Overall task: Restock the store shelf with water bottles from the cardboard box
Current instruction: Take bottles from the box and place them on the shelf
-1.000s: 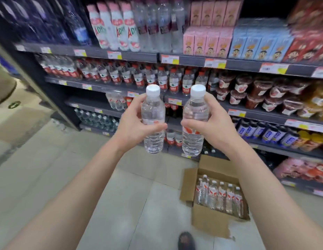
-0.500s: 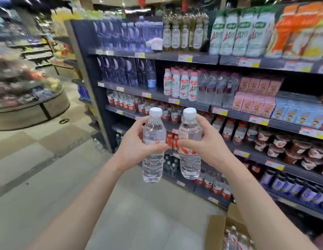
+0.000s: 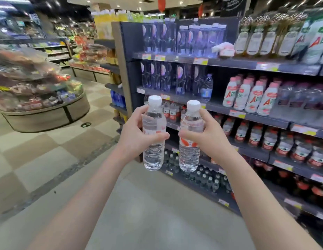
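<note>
I hold two clear water bottles with white caps upright in front of me. My left hand (image 3: 134,135) grips the left water bottle (image 3: 153,152) round its middle. My right hand (image 3: 207,138) grips the right water bottle (image 3: 188,156), which has a red-and-white label. The two bottles stand side by side, a small gap between them. Behind them runs the dark store shelf (image 3: 247,117) with rows of red-labelled water bottles (image 3: 254,136) at hand height. The cardboard box is out of view.
Tall clear bottles (image 3: 162,76) fill the upper left shelves and white drink bottles (image 3: 251,96) stand to the right. A round display stand (image 3: 48,112) with packaged goods sits on the left. Tiled aisle floor (image 3: 148,204) lies below my arms.
The view has swung up and to the left, so the cardboard box has dropped out of sight and the shelf's end is now visible. Both hands keep holding their bottles, raised slightly.
</note>
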`<control>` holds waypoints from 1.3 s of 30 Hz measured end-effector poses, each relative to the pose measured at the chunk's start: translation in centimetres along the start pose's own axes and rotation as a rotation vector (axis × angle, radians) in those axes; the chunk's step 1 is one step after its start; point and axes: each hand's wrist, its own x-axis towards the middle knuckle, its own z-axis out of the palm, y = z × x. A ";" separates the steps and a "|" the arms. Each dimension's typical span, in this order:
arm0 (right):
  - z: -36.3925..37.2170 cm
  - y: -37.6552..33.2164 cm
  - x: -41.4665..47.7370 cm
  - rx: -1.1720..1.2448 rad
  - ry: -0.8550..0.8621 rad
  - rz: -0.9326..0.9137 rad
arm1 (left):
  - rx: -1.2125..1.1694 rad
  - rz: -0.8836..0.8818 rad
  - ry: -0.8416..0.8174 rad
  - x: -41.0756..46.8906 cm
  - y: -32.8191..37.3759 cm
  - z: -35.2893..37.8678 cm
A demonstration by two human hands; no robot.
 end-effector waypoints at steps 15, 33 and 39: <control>19.1 2.0 27.3 -0.023 -0.005 -0.020 | -0.007 -0.039 -0.095 24.6 -18.9 -13.4; 35.2 12.4 50.2 -0.072 0.214 0.184 | -0.049 -0.017 -0.334 51.2 -39.6 -18.1; 39.0 19.0 54.6 -0.062 0.247 0.297 | -0.069 -0.057 -0.425 56.0 -48.9 -16.5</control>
